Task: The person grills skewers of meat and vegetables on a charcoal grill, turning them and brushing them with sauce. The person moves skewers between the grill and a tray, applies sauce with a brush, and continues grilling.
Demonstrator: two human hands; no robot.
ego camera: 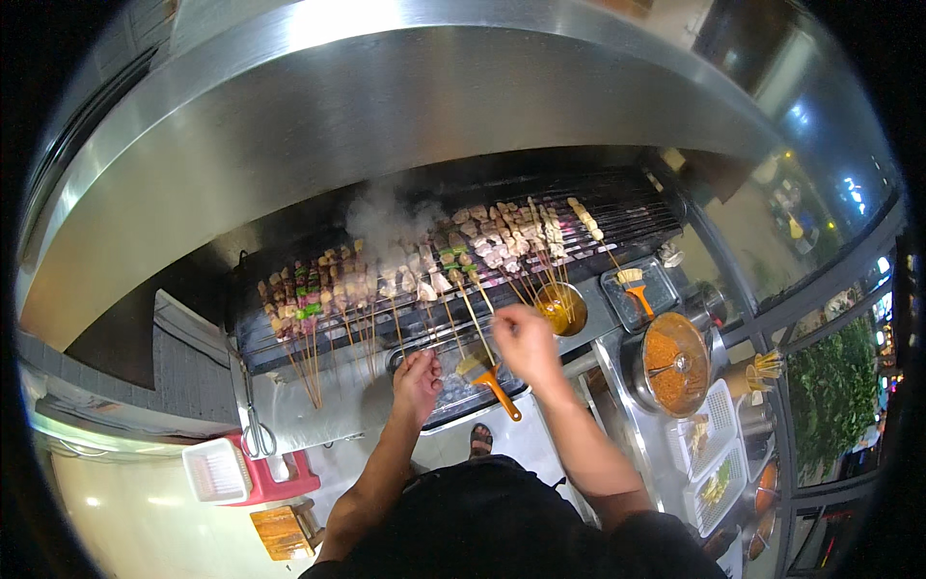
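Observation:
Rows of meat skewers (354, 275) lie across the long charcoal grill (622, 210), their thin sticks pointing toward me. Some on the left and in the middle carry green pieces. My left hand (417, 378), fingers curled, is at the stick ends near the middle; whether it pinches one is unclear. My right hand (527, 344) is blurred and curled beside the metal bowl of yellow liquid (561, 309), and its grip is hidden. Between and below my hands, an orange-handled basting brush (499, 394) rests over a dark tray (463, 409).
Smoke (391, 217) rises beneath the steel hood (434, 94). To the right are a second brush (635, 289) in a tray (662, 279), a bowl of orange-red seasoning (669, 362) and white baskets (716, 485). Scissors (258, 434) hang at the left, above a red stool (300, 474).

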